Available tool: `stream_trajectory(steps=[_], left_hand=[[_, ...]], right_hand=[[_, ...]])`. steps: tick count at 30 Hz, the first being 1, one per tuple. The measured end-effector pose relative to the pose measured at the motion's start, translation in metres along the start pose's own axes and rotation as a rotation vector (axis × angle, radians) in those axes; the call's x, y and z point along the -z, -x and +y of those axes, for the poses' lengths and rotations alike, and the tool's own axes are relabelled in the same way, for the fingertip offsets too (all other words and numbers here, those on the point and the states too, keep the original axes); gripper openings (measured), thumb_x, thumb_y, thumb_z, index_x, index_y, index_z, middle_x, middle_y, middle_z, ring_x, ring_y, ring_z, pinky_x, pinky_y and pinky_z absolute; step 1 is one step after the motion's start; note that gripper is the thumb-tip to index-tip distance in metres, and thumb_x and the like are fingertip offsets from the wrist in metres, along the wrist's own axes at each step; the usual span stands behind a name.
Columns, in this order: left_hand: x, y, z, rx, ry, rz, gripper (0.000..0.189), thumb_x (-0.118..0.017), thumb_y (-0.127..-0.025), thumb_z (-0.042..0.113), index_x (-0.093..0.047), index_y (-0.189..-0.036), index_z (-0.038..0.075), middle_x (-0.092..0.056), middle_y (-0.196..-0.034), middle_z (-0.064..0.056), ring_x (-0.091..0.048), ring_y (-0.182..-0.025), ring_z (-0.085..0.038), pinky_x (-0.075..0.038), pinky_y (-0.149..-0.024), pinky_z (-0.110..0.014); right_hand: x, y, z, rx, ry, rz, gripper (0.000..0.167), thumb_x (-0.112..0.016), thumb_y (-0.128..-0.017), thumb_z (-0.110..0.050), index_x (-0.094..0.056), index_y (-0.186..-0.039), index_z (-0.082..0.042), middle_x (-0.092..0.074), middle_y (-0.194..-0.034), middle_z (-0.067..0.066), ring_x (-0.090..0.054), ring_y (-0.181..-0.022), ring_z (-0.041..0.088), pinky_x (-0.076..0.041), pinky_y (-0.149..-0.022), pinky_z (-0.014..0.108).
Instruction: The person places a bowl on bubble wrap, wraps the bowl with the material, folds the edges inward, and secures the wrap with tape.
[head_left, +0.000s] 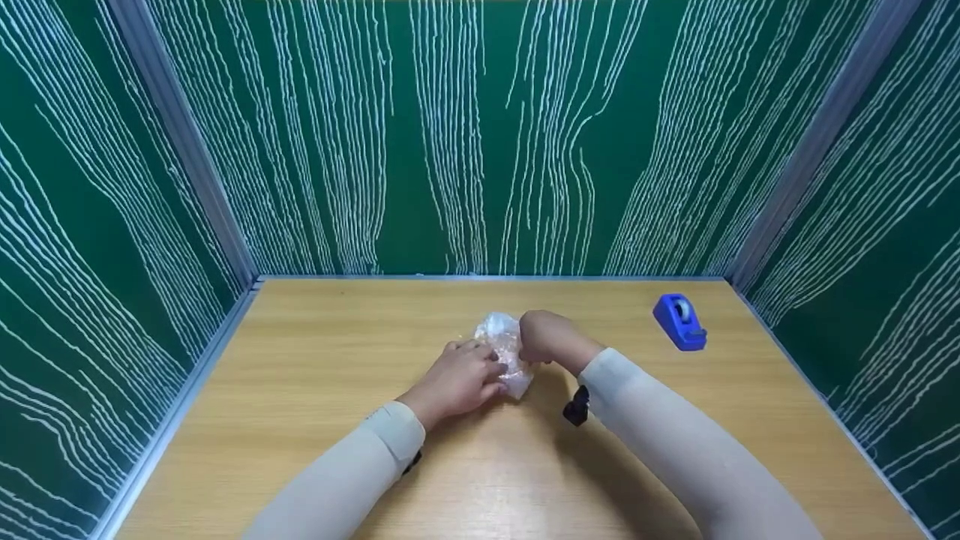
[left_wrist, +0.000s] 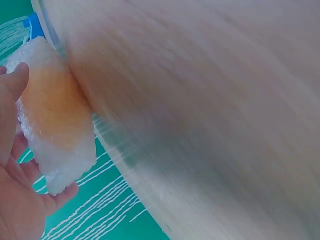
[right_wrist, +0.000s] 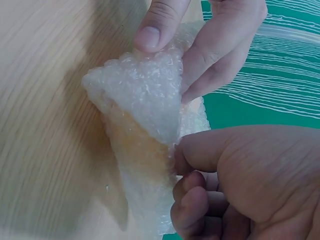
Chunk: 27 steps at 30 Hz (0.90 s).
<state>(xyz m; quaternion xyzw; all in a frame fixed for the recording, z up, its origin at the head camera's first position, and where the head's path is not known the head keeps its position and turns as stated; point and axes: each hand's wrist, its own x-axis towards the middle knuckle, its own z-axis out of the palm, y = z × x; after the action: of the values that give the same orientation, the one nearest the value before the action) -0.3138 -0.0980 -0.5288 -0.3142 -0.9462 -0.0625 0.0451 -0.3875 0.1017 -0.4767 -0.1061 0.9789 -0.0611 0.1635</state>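
Observation:
A bundle of bubble wrap (head_left: 511, 351) is held between both hands over the middle of the table, and something orange shows through it in the left wrist view. My left hand (head_left: 466, 373) grips one side of the bubble wrap, with the thumb (right_wrist: 152, 32) on one face and the fingers behind. On the opposite side, my right hand (head_left: 556, 341) pinches the edge of the wrap with curled fingers, seen close in the right wrist view. What lies inside the wrap is blurred by the bubbles; its kind cannot be told.
A blue tape dispenser (head_left: 681, 324) with a roll in it stands toward the table's back right corner. Green panels with white wavy lines (head_left: 405, 135) rise behind the wooden table (head_left: 337, 322) and along both sides, joined by grey metal posts.

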Motion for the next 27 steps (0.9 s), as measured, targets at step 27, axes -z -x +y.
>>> stream_trajectory(steps=[27], left_hand=[[0.01, 0.0, -0.004, 0.018, 0.069, 0.04, 0.047, -0.066, -0.113, 0.055, -0.077, -0.149, 0.025, -0.071, -0.151, 0.001, -0.059, -0.149, -0.024, -0.041, -0.133, -0.052]], right_hand=[[0.01, 0.016, 0.013, 0.04, -0.266, 0.078, 0.026, -0.077, -0.107, -0.023, -0.077, -0.123, -0.003, -0.079, -0.112, 0.014, -0.074, -0.097, 0.031, -0.066, -0.095, 0.05]])
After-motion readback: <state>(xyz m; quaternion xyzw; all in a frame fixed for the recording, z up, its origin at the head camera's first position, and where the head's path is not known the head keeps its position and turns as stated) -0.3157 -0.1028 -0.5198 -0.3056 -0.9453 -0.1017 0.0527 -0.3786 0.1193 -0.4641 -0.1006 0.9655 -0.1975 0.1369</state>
